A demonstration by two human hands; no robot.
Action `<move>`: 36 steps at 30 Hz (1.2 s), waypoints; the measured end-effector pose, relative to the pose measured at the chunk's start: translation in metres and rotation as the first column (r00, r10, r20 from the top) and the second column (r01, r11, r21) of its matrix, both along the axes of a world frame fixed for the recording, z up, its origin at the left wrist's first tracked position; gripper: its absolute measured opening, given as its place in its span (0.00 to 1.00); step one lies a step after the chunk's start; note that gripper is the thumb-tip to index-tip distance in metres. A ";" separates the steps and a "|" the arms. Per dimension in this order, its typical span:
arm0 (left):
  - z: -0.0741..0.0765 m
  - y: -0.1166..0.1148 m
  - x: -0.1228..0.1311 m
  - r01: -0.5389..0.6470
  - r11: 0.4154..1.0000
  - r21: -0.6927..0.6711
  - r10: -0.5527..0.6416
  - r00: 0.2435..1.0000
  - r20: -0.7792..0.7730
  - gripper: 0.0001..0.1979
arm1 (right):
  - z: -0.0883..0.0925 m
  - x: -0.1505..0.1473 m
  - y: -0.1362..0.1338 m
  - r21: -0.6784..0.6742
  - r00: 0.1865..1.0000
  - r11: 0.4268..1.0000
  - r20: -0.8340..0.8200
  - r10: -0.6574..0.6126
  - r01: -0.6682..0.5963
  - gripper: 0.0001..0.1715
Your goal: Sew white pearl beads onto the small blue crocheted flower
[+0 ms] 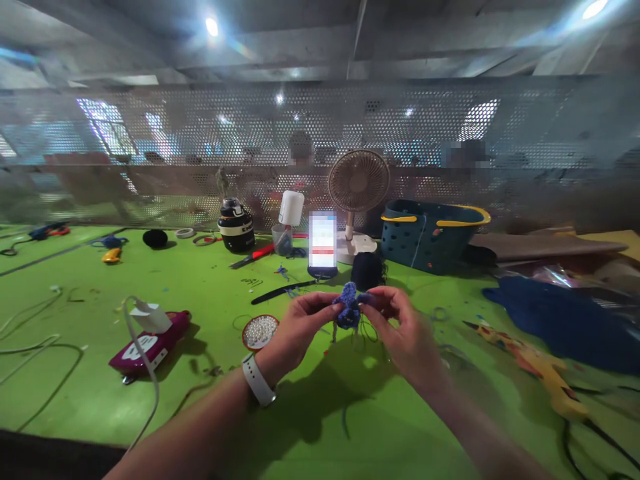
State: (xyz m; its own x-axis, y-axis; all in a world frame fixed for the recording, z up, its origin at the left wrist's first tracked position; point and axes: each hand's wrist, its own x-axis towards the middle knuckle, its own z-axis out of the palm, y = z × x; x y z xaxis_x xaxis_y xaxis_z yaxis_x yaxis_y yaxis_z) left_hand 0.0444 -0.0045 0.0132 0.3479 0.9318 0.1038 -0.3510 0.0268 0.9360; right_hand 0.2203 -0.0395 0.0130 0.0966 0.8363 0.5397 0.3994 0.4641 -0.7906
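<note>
A small blue-purple crocheted piece [349,308] is held above the green table between both hands. My left hand [305,325], with a pale watch on its wrist, pinches the piece's left side between thumb and fingers. On the other side, my right hand [399,321] pinches its right edge. Thin strands hang below the piece. A red-rimmed dish of white beads [260,332] lies just left of my left hand. Behind the hands are a ball of dark yarn [369,270] and an upright phone [323,241] with a lit screen.
A fan [359,181], a dark basket [433,233] with yellow handles and a black bottle [237,227] stand at the back. The magenta power strip [155,343] with cables is left. A yellow glue gun [537,367] and blue cloth [565,320] lie right.
</note>
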 end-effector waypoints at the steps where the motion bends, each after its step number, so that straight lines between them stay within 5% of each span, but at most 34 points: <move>1: -0.001 0.000 0.000 -0.021 0.999 0.024 0.022 0.999 -0.036 0.11 | 0.002 0.000 -0.002 0.075 0.997 0.996 0.062 -0.052 0.047 0.10; 5: -0.004 -0.001 0.001 -0.063 0.989 0.136 0.085 0.983 -0.165 0.17 | 0.003 0.002 -0.005 0.345 0.935 0.937 0.309 -0.174 0.061 0.07; 9: -0.005 -0.005 0.003 -0.070 0.972 0.224 0.121 0.967 -0.225 0.19 | -0.004 -0.005 -0.002 0.331 0.854 0.943 0.499 -0.148 -0.030 0.04; 16: -0.005 -0.009 0.006 -0.068 0.938 0.339 0.176 0.938 -0.299 0.12 | 0.003 -0.011 -0.001 0.387 0.786 0.922 0.572 -0.233 -0.008 0.10; 19: -0.009 -0.007 0.003 -0.026 0.931 0.363 0.157 0.929 -0.335 0.10 | 0.015 -0.011 -0.007 0.449 0.900 0.893 0.393 -0.190 -0.008 0.12; 22: -0.012 -0.001 0.001 -0.029 0.936 0.350 0.168 0.912 -0.373 0.09 | 0.025 -0.007 -0.014 0.263 1.000 0.965 0.027 0.013 -0.020 0.11; 26: -0.010 0.007 -0.003 -0.090 0.947 0.309 0.199 0.918 -0.342 0.10 | 0.034 0.004 -0.016 -0.018 0.914 0.982 -0.369 0.166 -0.186 0.16; 36: -0.010 0.020 -0.012 -0.179 0.921 0.346 0.287 0.912 -0.293 0.11 | 0.064 0.030 -0.028 0.118 0.832 0.990 -0.539 0.129 -0.077 0.12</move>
